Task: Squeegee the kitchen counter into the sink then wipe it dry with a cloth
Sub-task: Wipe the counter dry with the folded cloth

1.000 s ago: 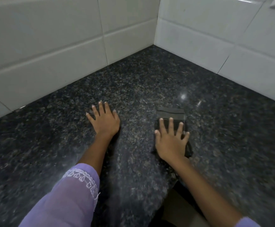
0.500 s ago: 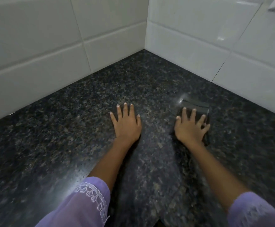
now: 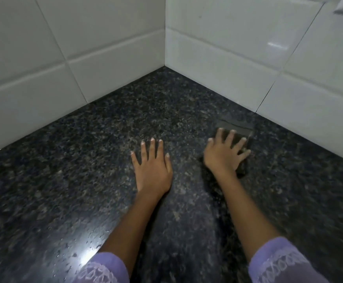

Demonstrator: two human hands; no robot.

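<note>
Two flat hands — one cloth

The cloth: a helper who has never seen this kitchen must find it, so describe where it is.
Start at the corner where the two white tiled walls meet the dark speckled counter. Go along the right-hand wall: the cloth lies flat near it, under the right hand's spread fingers. It is plain dark grey and folded, unlike the speckled stone; the left hand presses bare counter.

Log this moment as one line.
phase: wiping dry | right hand: pressing cloth flat near wall | left hand: flat on counter
</note>
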